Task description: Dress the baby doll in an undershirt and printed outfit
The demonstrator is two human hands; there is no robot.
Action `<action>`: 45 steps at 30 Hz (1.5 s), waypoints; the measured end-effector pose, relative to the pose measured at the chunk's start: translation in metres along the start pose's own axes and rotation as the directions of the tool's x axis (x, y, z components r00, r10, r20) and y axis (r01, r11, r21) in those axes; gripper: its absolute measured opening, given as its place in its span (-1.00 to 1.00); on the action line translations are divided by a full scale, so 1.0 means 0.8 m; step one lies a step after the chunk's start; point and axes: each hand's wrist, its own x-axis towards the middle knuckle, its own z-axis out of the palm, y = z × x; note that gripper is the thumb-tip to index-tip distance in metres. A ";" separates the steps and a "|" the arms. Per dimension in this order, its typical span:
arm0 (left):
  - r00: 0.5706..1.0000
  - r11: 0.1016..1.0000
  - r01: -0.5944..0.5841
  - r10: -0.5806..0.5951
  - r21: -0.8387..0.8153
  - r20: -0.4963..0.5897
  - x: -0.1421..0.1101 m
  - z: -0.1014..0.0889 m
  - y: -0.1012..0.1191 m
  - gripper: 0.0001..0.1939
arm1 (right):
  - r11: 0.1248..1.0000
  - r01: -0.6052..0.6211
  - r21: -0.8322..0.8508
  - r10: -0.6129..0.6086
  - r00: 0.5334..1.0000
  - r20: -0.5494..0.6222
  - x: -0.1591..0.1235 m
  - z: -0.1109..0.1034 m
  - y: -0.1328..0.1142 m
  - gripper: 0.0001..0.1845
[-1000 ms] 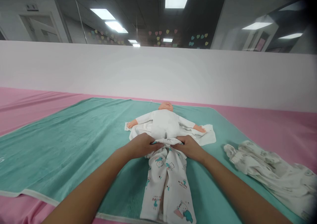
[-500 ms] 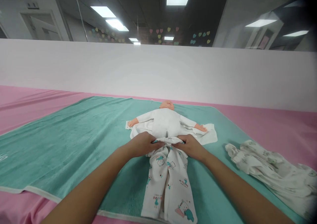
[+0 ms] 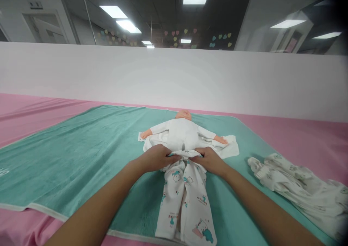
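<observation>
Presently: Two-Handed Hold

Head view: the left hand (image 3: 156, 158) is closed, thumb and fingers pinching the waistband of the printed trousers (image 3: 195, 199) at its left side. The right hand (image 3: 210, 161) is closed likewise at the right side. The trousers lie at the lower end of the doll (image 3: 182, 133), legs toward the camera; whether they enclose its legs cannot be determined. The doll lies face-up, arms spread, on the teal blanket (image 3: 81, 166). A crumpled garment (image 3: 296, 188) rests beyond the right forearm.

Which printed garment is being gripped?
The cartoon-print pants: the left hand and right hand grip their waistband; the crumpled printed garment at far right lies untouched.
</observation>
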 end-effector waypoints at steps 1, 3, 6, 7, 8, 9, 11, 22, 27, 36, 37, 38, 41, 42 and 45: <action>1.000 1.000 0.001 -0.001 0.005 -0.003 0.000 0.000 0.000 -0.48 | 1.000 0.001 -0.001 -0.001 1.000 -0.002 0.000 0.000 0.000 -0.59; 1.000 1.000 -0.002 0.002 0.012 -0.005 0.000 0.001 0.000 -0.47 | 1.000 0.005 -0.003 -0.005 1.000 -0.004 0.000 0.000 0.000 -0.59; 1.000 1.000 -0.004 0.004 0.019 0.000 0.000 0.001 -0.001 -0.46 | 1.000 0.007 -0.005 -0.007 1.000 -0.004 0.001 0.000 0.000 -0.59; 1.000 1.000 -0.003 0.003 0.022 0.002 0.000 0.001 -0.001 -0.46 | 1.000 0.007 -0.006 -0.007 1.000 -0.005 0.001 0.001 0.000 -0.59; 1.000 1.000 -0.002 0.002 0.026 0.001 0.000 0.001 -0.002 -0.46 | 1.000 0.007 -0.008 -0.007 1.000 -0.005 0.001 0.001 0.000 -0.59; 1.000 1.000 0.000 0.000 0.029 -0.001 0.000 0.001 -0.001 -0.46 | 1.000 0.007 -0.009 -0.007 1.000 -0.006 0.001 0.001 0.000 -0.59; 1.000 1.000 -0.001 0.001 0.031 -0.004 0.000 0.001 -0.001 -0.46 | 1.000 0.008 -0.010 -0.008 1.000 -0.006 0.001 0.001 0.001 -0.59; 1.000 0.999 0.008 -0.008 0.037 0.004 0.002 0.003 -0.006 -0.44 | 1.000 0.016 -0.025 -0.016 1.000 -0.010 0.001 0.001 0.000 -0.58; 1.000 1.000 -0.009 0.008 0.025 0.007 0.001 0.003 -0.006 -0.47 | 1.000 0.008 -0.024 -0.008 1.000 -0.002 0.001 0.001 0.001 -0.58; 1.000 1.000 0.007 -0.007 -0.014 0.000 0.001 0.002 -0.001 -0.47 | 1.000 0.013 -0.012 -0.013 1.000 0.000 0.000 0.001 -0.001 -0.57; 1.000 1.000 0.009 -0.009 -0.011 0.000 0.001 0.002 -0.001 -0.47 | 1.000 0.011 -0.016 -0.011 1.000 -0.002 0.000 0.001 -0.001 -0.57; 1.000 1.000 0.010 -0.010 -0.007 0.000 0.001 0.002 -0.002 -0.46 | 1.000 0.008 -0.020 -0.008 1.000 -0.003 0.000 0.001 0.000 -0.57; 1.000 1.000 0.010 -0.010 0.000 -0.006 0.001 0.003 -0.004 -0.45 | 1.000 0.004 -0.025 -0.004 1.000 -0.010 0.000 0.001 0.000 -0.58; 1.000 1.000 0.008 -0.008 0.000 -0.006 0.001 0.003 -0.004 -0.45 | 1.000 0.005 -0.023 -0.005 1.000 -0.010 0.000 0.001 0.000 -0.58; 1.000 1.000 0.013 -0.013 -0.002 0.003 0.001 0.002 -0.004 -0.44 | 1.000 0.006 -0.012 -0.006 1.000 -0.008 0.000 0.001 -0.001 -0.58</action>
